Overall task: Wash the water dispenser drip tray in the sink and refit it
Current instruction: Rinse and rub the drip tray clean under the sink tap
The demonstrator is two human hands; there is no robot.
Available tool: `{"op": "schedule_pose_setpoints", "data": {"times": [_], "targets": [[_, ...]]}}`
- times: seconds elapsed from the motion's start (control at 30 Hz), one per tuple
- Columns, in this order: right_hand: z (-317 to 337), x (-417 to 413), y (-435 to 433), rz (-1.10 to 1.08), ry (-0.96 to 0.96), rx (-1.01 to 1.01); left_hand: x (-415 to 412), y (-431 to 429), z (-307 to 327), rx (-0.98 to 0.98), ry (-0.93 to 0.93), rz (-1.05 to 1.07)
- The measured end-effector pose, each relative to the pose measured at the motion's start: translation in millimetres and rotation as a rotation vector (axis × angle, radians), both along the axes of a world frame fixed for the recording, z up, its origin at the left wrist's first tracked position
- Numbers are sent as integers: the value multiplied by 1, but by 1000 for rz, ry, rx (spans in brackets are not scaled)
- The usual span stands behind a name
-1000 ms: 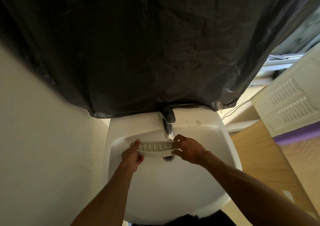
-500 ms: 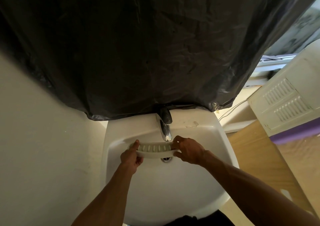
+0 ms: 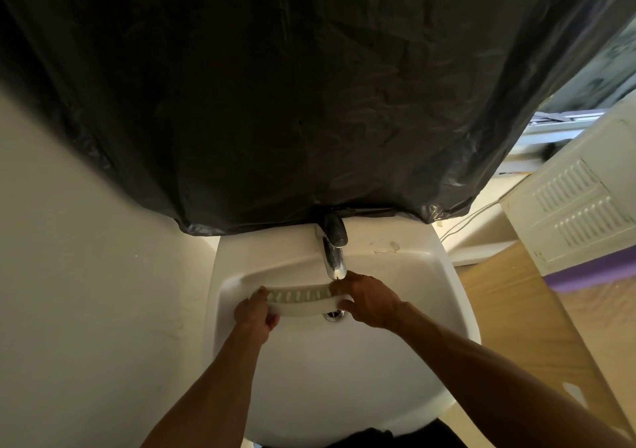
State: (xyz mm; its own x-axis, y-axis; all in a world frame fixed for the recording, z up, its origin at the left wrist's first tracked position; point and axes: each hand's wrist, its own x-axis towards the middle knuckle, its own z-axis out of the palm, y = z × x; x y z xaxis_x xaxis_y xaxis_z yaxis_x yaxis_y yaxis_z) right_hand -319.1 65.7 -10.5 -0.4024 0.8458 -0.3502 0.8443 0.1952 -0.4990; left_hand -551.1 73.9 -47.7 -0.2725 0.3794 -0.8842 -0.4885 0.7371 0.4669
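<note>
A white curved drip tray (image 3: 300,301) with several slots along its top is held level over the white sink (image 3: 430,275), just above the drain (image 3: 334,315). My left hand (image 3: 254,313) grips its left end. My right hand (image 3: 370,301) grips its right end, directly under the chrome tap spout (image 3: 333,258). I cannot tell whether water runs from the tap.
A large black plastic sheet (image 3: 292,86) hangs over the wall above the sink and covers the tap's base. A cream wall (image 3: 86,292) stands close on the left. To the right are a white vented appliance (image 3: 578,213), a thin cable (image 3: 475,212) and a wooden surface (image 3: 516,310).
Both hands have kept their grip on the tray. The tray and hands have shifted slightly left under the spout, and my right hand now sits right below the tap.
</note>
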Motion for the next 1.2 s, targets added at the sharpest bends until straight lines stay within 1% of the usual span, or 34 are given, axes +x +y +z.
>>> {"op": "schedule_pose_setpoints", "data": {"times": [0.13, 0.37, 0.57, 0.67, 0.77, 0.83, 0.93, 0.97, 1.07, 1.13, 1.2], "targets": [[-2, -1, 6, -51, 33, -57, 0, 2, 2, -9, 10, 11], [-1, -1, 13, -33, 9, -113, 1, 6, 6, 16, 6, 0], [2, 2, 13, 47, -32, -90, -1, 10, 2, 17, -9, -11], [2, 5, 11, 26, -38, -69, 0, 10, 0, 25, -27, 6], [3, 6, 11, -144, 14, -83, 3, 11, 1, 26, -18, 0], [0, 5, 13, -303, 82, -159, 4, 12, 2, 27, -6, 2], [-7, 3, 19, -451, 93, -274, 4, 11, 3, 28, 3, 33], [-9, 1, 20, -521, 136, -333, 5, 10, 5, 46, 1, 45], [-9, -3, 22, -789, 383, -521, 6, 5, 10, 99, -29, 69], [-8, -4, 23, -895, 482, -555, 5, 1, 13, 118, -44, 66], [-7, -6, 25, -974, 532, -548, 3, -3, 11, 109, -36, 75]]}}
